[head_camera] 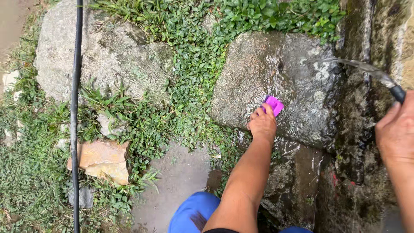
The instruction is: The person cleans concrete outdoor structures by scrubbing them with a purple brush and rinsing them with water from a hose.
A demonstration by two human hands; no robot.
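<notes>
Soft, even daylight fills the scene, with no single direction to it and no hard shadows. The wet boulder (276, 82) is the brightest-reading surface: a dull sheen lies across its top where water coats it, with small pale glints rather than harsh glare. To its right the stone wall (362, 142) sinks into darker, murkier tones. Left of the boulder the grass and leaves are crisp, each blade distinct. The water jet (358, 65) above the boulder's right edge is smeared by motion. The right hand (396, 133), beyond the boulder at the frame's edge, looks slightly soft and stretched, and the black pipe (76, 116) far left bows a little.
</notes>
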